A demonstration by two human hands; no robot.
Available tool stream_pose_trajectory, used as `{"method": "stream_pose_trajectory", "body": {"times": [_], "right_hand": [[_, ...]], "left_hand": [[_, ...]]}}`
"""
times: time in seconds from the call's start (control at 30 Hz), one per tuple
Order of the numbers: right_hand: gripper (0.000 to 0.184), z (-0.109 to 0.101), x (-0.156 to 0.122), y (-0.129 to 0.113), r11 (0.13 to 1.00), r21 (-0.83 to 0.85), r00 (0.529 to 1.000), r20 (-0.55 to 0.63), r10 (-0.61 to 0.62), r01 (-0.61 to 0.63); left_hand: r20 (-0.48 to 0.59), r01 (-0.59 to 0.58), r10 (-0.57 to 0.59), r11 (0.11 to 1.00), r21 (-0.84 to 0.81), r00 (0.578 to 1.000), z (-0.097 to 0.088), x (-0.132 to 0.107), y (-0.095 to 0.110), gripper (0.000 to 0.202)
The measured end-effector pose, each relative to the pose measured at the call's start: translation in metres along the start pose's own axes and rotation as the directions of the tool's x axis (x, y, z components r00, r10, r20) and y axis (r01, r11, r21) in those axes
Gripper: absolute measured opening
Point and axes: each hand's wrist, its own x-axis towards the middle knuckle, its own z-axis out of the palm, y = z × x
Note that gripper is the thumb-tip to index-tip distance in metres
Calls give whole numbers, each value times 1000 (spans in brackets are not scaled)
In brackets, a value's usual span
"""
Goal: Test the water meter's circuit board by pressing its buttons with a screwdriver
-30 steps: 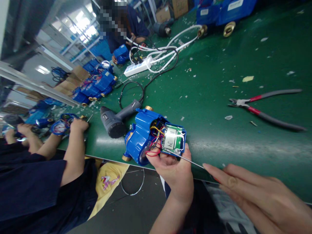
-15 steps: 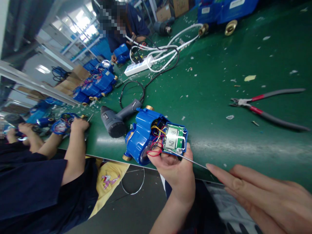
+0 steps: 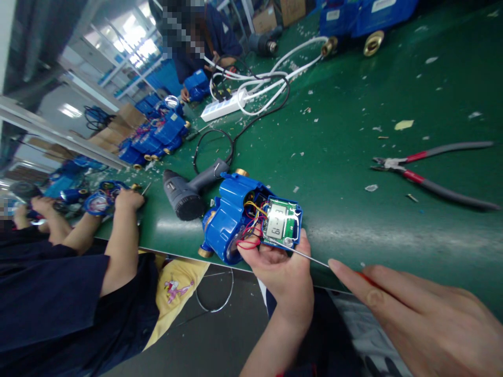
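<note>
1. Because the circuit board (image 3: 290, 222) beside the blue meter (image 3: 230, 214) likely needed steadying, the left hand (image 3: 285, 272) pinched it.
2. Right of the meter, the right hand (image 3: 416, 309) pinched a screwdriver (image 3: 310, 257) (forefinger extended, seemingly for control).

Green bench (image 3: 341, 131), extending beneath and beyond the left fingers (image 3: 304, 242), its surface glossy to their right. Dark grey floor (image 3: 220, 340), visible below and left of them, past the bench edge. Far to their upper left: a pale slanting rail (image 3: 58, 137), a lit lamp (image 3: 70, 110) and bright windows (image 3: 131, 42).
</note>
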Motion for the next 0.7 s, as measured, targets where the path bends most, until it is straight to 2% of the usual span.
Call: {"method": "stream_pose_trajectory", "body": {"times": [0.33, 0.53, 0.6, 0.7], "right_hand": [[62, -3, -3, 0, 1000, 3, 999, 53, 2, -2], [52, -5, 5, 2, 990, 134, 997, 61, 36, -44], [51, -5, 5, 3, 992, 120, 998, 51, 35, -41], [58, -7, -2, 4, 1000, -2, 999, 47, 8, -8]], "left_hand": [[9, 25, -24, 997, -77, 1000, 0, 0, 2, 57], [69, 138, -130, 983, -123, 989, 1, -2, 6, 57], [60, 123, -117, 985, -121, 991, 1, -2, 5, 58], [39, 85, -82, 991, -102, 996, 2, -2, 2, 59]]}}
